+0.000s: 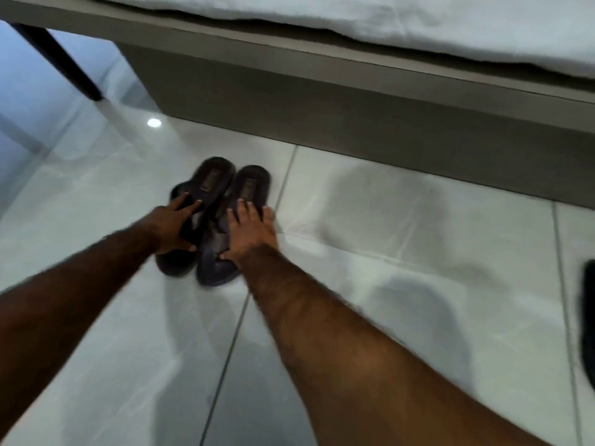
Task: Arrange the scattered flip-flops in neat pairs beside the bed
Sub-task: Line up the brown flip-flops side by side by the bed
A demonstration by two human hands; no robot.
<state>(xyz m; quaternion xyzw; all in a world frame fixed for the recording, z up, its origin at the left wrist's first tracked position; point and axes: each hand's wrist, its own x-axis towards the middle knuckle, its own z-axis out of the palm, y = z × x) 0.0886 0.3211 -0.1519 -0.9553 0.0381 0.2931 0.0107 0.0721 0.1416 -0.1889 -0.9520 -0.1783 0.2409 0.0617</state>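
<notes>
Two dark flip-flops lie side by side on the pale tiled floor (370, 239), and you have one hand on each. Your left hand (169, 228) wraps the left flip-flop (206, 188) around its middle, fingers over the top and thumb curled in at the near side, so that grip is closed on it. Your right hand (251, 231) lies spread over the right flip-flop (249, 191), fingers splayed flat across the strap area and thumb down at its inner edge; that grip looks open, pressing rather than clasping. The pair touches along the inner edges, heels pointing away from you toward the bed (354, 101), whose grey base runs across the top of the view with white bedding above it. The flip-flops sit near the base but apart from it. A dark slanted leg (64, 64) stands on the floor at upper left. At the right edge, well apart from the pair, a dark object (588, 317) is cut off by the frame. Motion blur softens the hands and straps.
</notes>
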